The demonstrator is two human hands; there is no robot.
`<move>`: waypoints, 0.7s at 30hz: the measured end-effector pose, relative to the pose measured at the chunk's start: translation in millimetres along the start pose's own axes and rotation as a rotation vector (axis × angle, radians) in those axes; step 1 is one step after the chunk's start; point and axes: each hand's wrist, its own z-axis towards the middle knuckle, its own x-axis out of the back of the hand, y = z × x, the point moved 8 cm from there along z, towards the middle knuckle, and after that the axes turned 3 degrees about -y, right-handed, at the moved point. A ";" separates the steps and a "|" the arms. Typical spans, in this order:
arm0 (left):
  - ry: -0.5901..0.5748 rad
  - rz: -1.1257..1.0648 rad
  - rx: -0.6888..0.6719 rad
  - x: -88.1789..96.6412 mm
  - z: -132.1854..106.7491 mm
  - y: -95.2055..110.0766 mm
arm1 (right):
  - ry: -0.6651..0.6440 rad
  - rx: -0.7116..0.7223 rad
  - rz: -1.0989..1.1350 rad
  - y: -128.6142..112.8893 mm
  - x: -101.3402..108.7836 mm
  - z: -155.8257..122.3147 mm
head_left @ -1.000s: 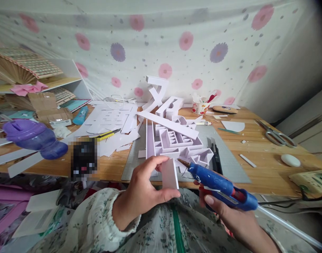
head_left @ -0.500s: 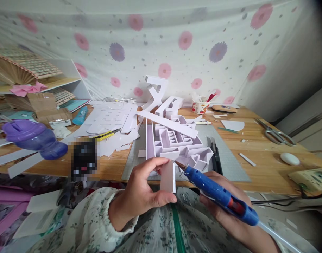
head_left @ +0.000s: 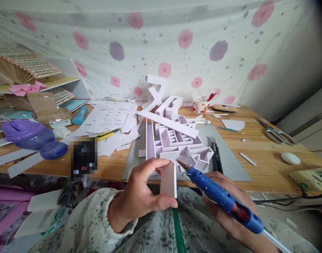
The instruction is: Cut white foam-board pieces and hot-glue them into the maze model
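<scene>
Between thumb and fingers, my left hand (head_left: 142,191) grips a small white foam board piece (head_left: 168,180) upright, its narrow edge turned to the right. My right hand (head_left: 229,200) is wrapped around a blue hot glue gun (head_left: 224,198) with a clear glue stick at its back end. The gun's nozzle is just right of the piece's top corner, a small gap apart. Beyond both hands, a white foam board structure of walled compartments (head_left: 174,138) rests on a grey cutting mat (head_left: 229,160). A long white strip (head_left: 167,123) lies across it.
Black utility knives (head_left: 216,156) lie right of the structure. Scissors (head_left: 277,133), a white egg-shaped object (head_left: 290,158) and a power strip (head_left: 310,180) are farther right. Left are a purple bottle (head_left: 34,138), cut white sheets (head_left: 108,117) and a yellow cutter (head_left: 108,134). White letter-like shapes (head_left: 154,93) stand behind.
The glue gun has shifted slightly right and down, so its nozzle is a little farther from the piece's top corner. The left hand still holds the piece, slightly lower.
</scene>
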 end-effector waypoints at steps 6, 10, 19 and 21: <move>-0.014 -0.022 -0.007 -1.9 0.9 1.6 | 0.099 -0.121 0.148 -5.3 7.1 9.1; -0.025 -0.077 -0.009 -3.2 0.7 2.1 | 0.052 -0.223 0.235 9.5 -1.2 4.3; -0.050 -0.174 0.040 -5.0 0.7 -1.6 | 0.006 -0.303 0.241 17.3 -5.7 -0.3; -0.047 -0.187 0.047 -5.4 0.6 -2.4 | -0.010 -0.299 0.222 15.7 -5.7 0.6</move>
